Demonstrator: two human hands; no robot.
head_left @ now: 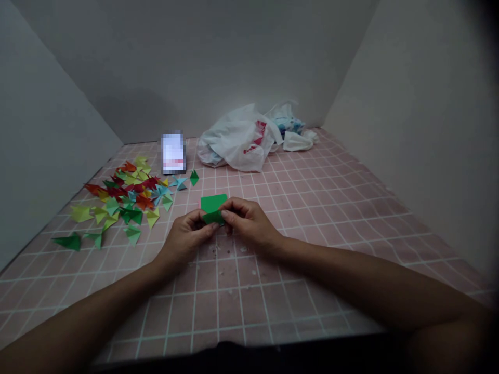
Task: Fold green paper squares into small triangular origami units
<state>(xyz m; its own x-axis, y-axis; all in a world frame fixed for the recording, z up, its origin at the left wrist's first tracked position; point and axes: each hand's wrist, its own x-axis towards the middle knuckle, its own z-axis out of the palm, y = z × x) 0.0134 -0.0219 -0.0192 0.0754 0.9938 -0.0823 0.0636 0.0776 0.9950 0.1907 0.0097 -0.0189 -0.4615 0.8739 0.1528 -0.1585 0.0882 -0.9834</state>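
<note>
A small folded piece of green paper [211,217] is held between both hands near the middle of the pink checked surface. My left hand [187,234] pinches its left end between thumb and fingers. My right hand [250,222] grips the right end, thumb and fingertips pressed together on it. Just behind the fingers, a flat green paper square [213,202] lies on the surface, its near part hidden by the held piece and the hands.
Several folded paper shapes in red, yellow, green and blue [132,192] are spread at the left. A lit phone [173,152] stands behind them. White plastic bags [241,137] lie by the back wall. Pale walls enclose the checked surface [331,208].
</note>
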